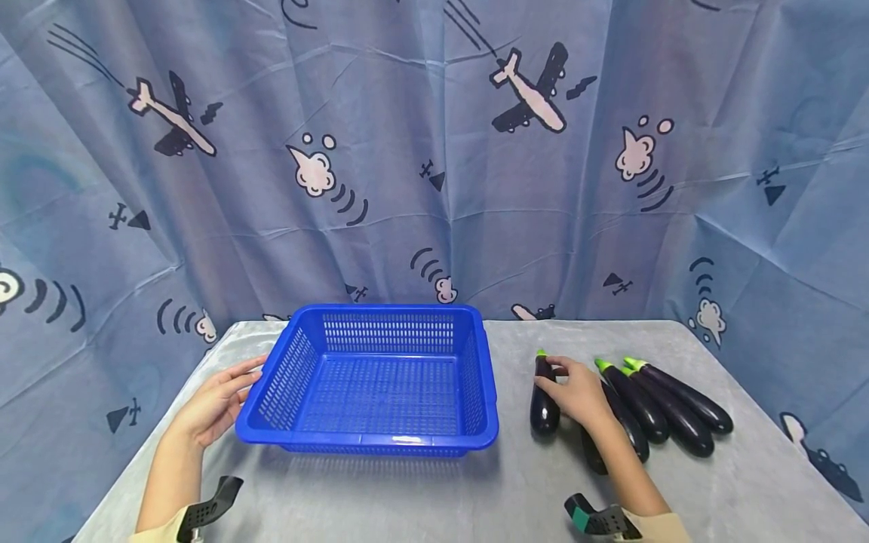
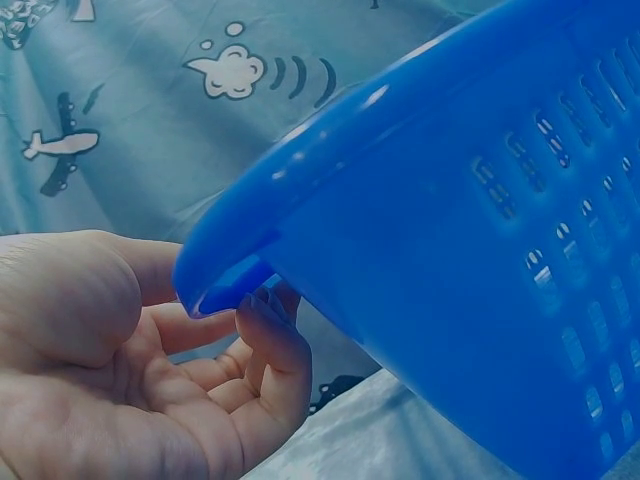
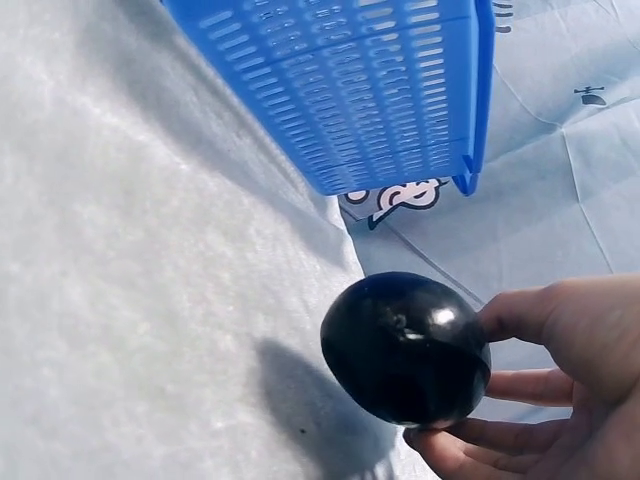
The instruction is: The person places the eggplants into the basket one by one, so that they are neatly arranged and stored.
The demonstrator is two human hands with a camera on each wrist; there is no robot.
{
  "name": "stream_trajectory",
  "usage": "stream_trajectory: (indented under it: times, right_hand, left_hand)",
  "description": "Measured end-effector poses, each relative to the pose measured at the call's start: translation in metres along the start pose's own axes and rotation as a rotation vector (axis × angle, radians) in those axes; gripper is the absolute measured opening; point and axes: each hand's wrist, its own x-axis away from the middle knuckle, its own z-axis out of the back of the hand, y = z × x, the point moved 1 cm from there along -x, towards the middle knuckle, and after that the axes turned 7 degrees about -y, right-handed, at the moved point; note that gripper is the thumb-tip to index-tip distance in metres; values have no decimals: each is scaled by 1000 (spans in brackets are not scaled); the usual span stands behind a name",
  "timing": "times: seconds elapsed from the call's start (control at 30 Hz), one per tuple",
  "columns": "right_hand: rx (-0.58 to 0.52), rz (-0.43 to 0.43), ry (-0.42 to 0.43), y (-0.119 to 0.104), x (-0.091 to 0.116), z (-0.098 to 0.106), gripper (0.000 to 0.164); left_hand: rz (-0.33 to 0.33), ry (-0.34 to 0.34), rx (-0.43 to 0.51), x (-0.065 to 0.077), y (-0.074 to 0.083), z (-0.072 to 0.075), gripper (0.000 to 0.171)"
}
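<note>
In the head view, a blue plastic basket (image 1: pixel 380 440) with slotted walls stands on the table, nothing inside it. My left hand (image 1: pixel 216 403) is at its left side. The left wrist view shows that hand (image 2: pixel 150 370) gripping the basket's rim (image 2: pixel 300 170), with fingers curled beneath the lip. To the right of the basket, my right hand (image 1: pixel 577 392) holds a dark purple eggplant (image 1: pixel 545 411) near its green stem end, thumb on one side and fingers on the other. Seen from the right wrist, the round bottom of the eggplant (image 3: pixel 400 350) faces the camera and hides its stem.
Several more eggplants (image 1: pixel 686 396) lie side by side at the right, partly behind my right forearm. A pale cloth covers the table (image 1: pixel 380 505). Behind it hangs a blue curtain (image 1: pixel 407 151) printed with planes and clouds.
</note>
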Motion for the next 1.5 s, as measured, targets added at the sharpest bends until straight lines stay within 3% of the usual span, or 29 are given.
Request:
stream_trajectory:
  times: [0.63,0.8,1.1,1.5]
  right_hand:
    - [-53,34,59,-15,6,18,56]
    - [-56,18,54,-18,9,21,57]
    - [-70,35,64,-22,10,23,56]
    - [-71,36,70,-27,11,28,56]
  left_hand:
    - [-10,-3,-2,2,1,-1,33]
    - [-1,28,-44,0,0,0,31]
    - [-17,64,-250,2,5,3,34]
    - [-62,0,-229,1,6,6,36]
